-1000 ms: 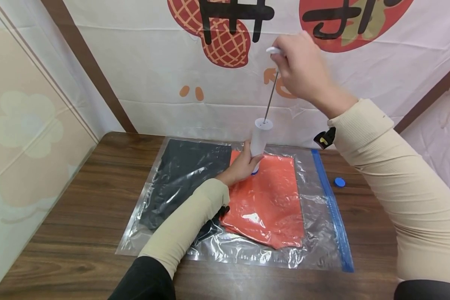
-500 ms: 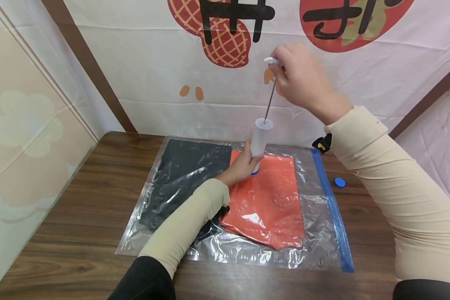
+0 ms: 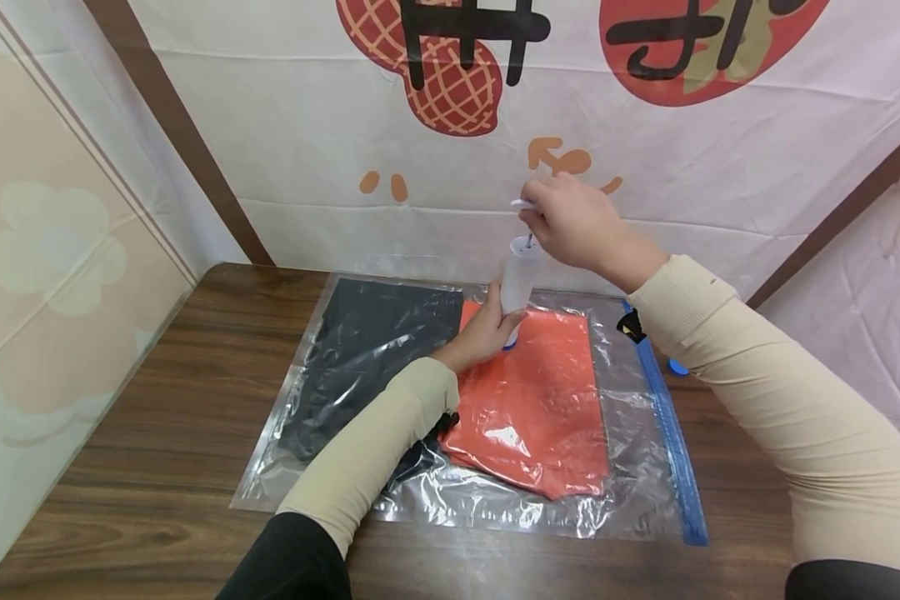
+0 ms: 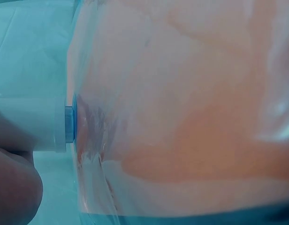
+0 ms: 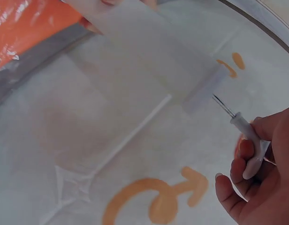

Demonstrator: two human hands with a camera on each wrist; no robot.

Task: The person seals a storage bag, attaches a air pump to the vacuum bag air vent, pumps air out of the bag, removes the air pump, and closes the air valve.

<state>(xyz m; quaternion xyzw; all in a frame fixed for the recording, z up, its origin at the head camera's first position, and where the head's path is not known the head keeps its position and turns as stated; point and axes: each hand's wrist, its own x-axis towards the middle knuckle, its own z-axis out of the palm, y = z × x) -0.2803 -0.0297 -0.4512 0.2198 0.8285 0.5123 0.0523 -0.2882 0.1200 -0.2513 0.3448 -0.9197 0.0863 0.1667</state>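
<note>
A translucent white hand pump (image 3: 520,275) stands slightly tilted over the blue valve (image 3: 509,343) of a clear vacuum storage bag (image 3: 637,450). My left hand (image 3: 483,332) grips the pump's barrel near its lower end. Fingers of my right hand (image 3: 570,221) are curled round the white pump handle (image 5: 252,140), close above the barrel's top, with a short length of metal rod (image 5: 223,105) showing below it. In the left wrist view the pump's end (image 4: 60,124) meets the blue valve on the bag. Inside the bag lie a folded orange cloth (image 3: 532,400) and a folded black cloth (image 3: 382,350).
A blue cap (image 3: 677,367) lies on the wooden table (image 3: 120,467), right of the bag and partly behind my right sleeve. A blue zip strip (image 3: 671,442) runs along the bag's right edge. Behind the table hangs a printed white cloth backdrop (image 3: 285,133).
My right hand has come down with the pump handle, so the rod has slid mostly into the barrel. The left hand and the bag have stayed in place.
</note>
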